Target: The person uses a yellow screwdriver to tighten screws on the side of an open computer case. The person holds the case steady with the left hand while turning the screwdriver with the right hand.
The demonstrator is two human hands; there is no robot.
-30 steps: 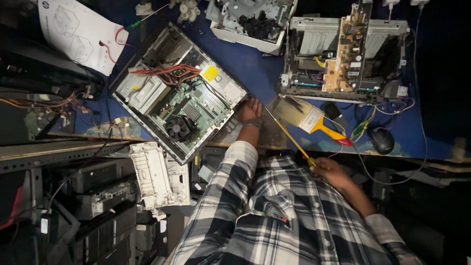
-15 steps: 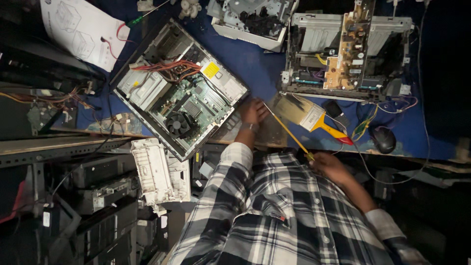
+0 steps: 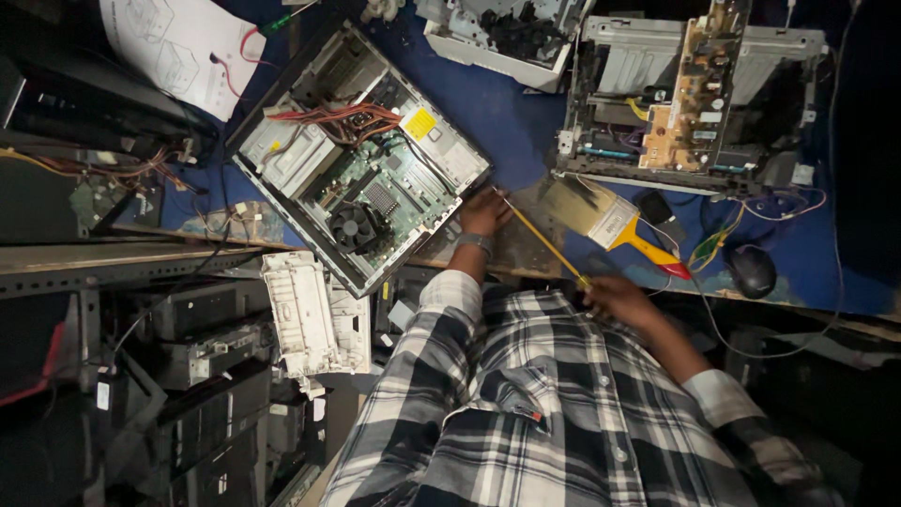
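Note:
An open desktop computer case (image 3: 361,174) lies tilted on the blue table top, showing its green board, black fan and orange wires. My left hand (image 3: 483,212), with a watch on the wrist, rests at the case's near right corner. My right hand (image 3: 615,297) is closed around the near end of a long thin yellow tool (image 3: 544,239). The tool's far tip reaches the fingers of my left hand at the case's edge. Plaid sleeves cover both arms.
A wide paintbrush (image 3: 605,218) with a yellow and red handle lies right of the tool. Behind it stand a stripped metal chassis (image 3: 685,94) and another gutted device (image 3: 507,33). A black mouse (image 3: 751,270), a paper sheet (image 3: 178,42) and a white plastic part (image 3: 305,314) lie around.
Both hands keep their places and the right hand keeps its hold on the yellow tool. Only the view has shifted a little.

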